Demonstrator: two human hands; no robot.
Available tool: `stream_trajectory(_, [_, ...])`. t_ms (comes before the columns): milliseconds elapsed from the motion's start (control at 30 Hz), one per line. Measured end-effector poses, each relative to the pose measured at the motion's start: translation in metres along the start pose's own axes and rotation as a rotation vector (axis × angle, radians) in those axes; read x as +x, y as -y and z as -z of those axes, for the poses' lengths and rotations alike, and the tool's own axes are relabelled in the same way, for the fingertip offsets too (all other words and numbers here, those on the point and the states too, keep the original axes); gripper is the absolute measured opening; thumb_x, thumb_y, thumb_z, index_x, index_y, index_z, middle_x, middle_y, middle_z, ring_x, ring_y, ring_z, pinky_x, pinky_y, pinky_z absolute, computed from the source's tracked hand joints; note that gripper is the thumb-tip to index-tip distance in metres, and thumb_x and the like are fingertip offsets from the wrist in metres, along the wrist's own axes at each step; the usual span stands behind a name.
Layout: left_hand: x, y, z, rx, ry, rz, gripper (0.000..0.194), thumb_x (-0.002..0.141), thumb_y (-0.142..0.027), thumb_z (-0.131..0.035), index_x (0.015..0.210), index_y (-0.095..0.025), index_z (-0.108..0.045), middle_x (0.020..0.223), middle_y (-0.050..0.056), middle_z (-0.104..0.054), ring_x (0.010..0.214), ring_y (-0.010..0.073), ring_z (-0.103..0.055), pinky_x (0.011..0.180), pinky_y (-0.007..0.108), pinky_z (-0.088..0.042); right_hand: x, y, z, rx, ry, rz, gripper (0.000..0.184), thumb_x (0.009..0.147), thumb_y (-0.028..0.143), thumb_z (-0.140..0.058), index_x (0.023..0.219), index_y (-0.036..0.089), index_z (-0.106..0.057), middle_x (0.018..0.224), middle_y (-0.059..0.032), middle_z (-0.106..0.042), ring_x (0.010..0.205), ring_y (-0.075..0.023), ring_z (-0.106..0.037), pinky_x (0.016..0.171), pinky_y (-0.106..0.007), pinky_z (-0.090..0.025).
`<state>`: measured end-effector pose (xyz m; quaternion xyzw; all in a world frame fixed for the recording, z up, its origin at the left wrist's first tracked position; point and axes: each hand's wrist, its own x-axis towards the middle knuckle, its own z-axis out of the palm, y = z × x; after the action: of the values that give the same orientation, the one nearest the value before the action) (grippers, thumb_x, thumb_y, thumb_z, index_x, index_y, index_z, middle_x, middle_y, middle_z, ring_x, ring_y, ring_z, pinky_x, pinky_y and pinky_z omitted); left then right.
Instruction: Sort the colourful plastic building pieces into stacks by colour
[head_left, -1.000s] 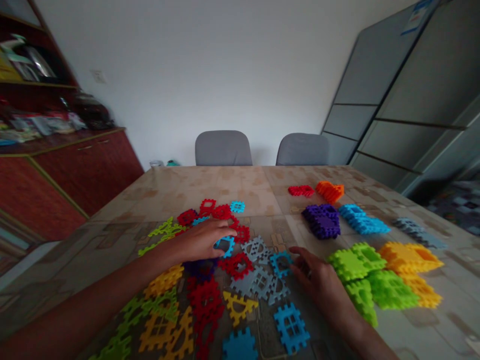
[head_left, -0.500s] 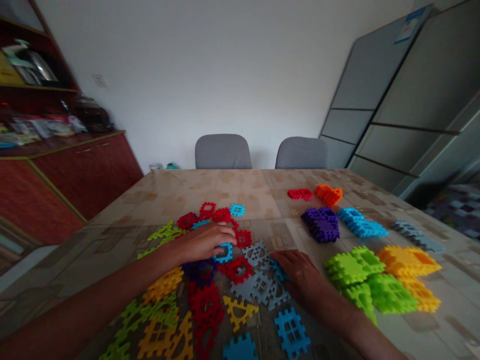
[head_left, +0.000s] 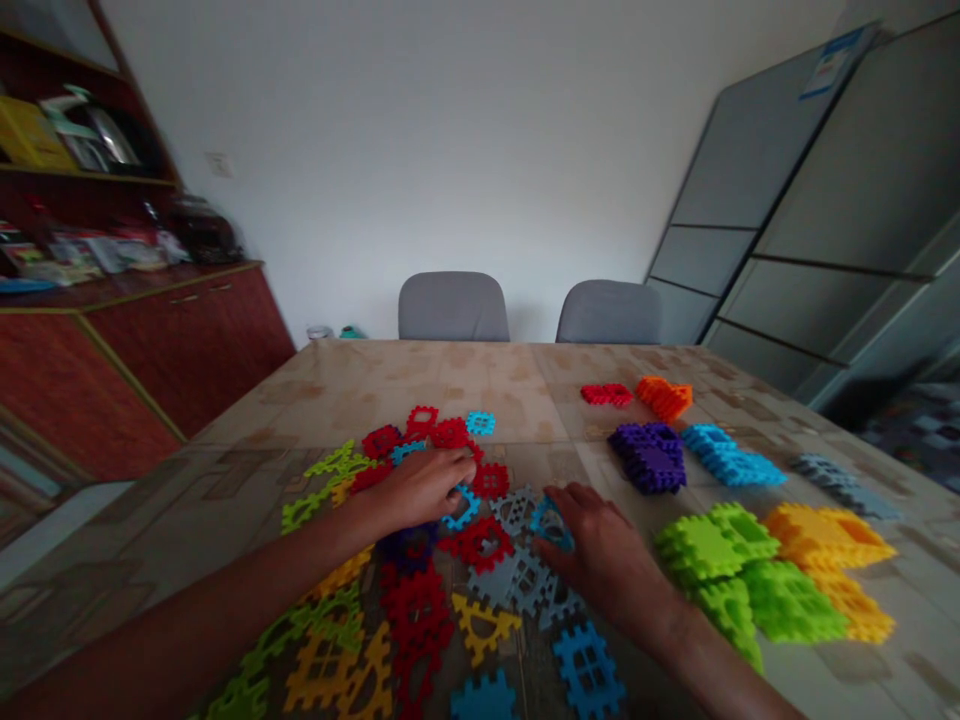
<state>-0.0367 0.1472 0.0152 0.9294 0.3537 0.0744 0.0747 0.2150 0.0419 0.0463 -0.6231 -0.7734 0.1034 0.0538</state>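
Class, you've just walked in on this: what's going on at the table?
A person works with both hands among notched pieces on a table. The left hand is at a light-blue piece; its grip is unclear. The right hand holds another blue piece beside grey pieces. Mixed colours lie loose, while colour-grouped stacks stand to the right.

loose pieces point(head_left: 469, 540) lie left on the table point(head_left: 510, 380), stacks point(head_left: 697, 548) right, two chairs point(head_left: 454, 308) behind.
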Motion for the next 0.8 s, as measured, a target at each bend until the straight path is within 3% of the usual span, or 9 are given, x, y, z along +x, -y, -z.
stream_trajectory(167, [-0.005,0.006,0.007,-0.135,-0.082,0.139,0.021,0.097,-0.037,-0.067,0.100,-0.016,-0.067,0.088,0.001,-0.070,0.078,0.0188,-0.068,0.075,0.037,-0.056,0.022,0.033,0.005,-0.022,-0.010,0.063,0.043,0.094,0.032,-0.063,0.130,0.010,-0.063,0.127,-0.0201,-0.067,0.119,-0.0354,-0.062,0.102,-0.048,-0.047])
stream_trajectory(333, [-0.024,0.042,0.024,-0.308,-0.238,0.256,0.023,0.096,-0.038,-0.052,0.098,-0.021,-0.067,0.093,0.003,-0.077,0.086,0.0210,-0.072,0.079,0.031,-0.055,0.048,0.061,-0.004,-0.018,0.003,0.171,0.042,0.089,0.034,-0.070,0.126,0.014,-0.064,0.128,-0.0157,-0.067,0.121,-0.0317,-0.061,0.102,-0.043,-0.047])
stream_trajectory(500, [-0.047,0.070,0.030,-0.426,-0.307,0.334,0.035,0.088,-0.049,-0.052,0.096,-0.020,-0.069,0.092,0.004,-0.079,0.086,0.0243,-0.074,0.079,0.031,-0.056,0.064,0.082,-0.015,-0.052,0.041,0.230,0.044,0.088,0.036,-0.071,0.127,0.015,-0.065,0.134,-0.0166,-0.065,0.127,-0.0312,-0.056,0.108,-0.045,-0.042])
stream_trajectory(667, [-0.056,0.074,0.023,-0.494,-0.318,0.365,0.038,0.082,-0.053,-0.055,0.092,-0.020,-0.071,0.092,0.004,-0.080,0.087,0.0247,-0.074,0.080,0.030,-0.056,0.074,0.090,-0.024,-0.095,0.062,0.214,0.048,0.088,0.035,-0.071,0.128,0.011,-0.064,0.136,-0.0226,-0.062,0.131,-0.0353,-0.052,0.108,-0.050,-0.039])
stream_trajectory(800, [-0.056,0.067,0.031,-0.506,-0.314,0.352,0.036,0.082,-0.052,-0.055,0.087,-0.021,-0.072,0.091,0.004,-0.080,0.086,0.0244,-0.074,0.078,0.029,-0.056,0.083,0.090,-0.024,-0.099,0.076,0.246,0.056,0.080,0.039,-0.076,0.128,0.013,-0.064,0.137,-0.0216,-0.062,0.128,-0.0360,-0.054,0.106,-0.049,-0.040])
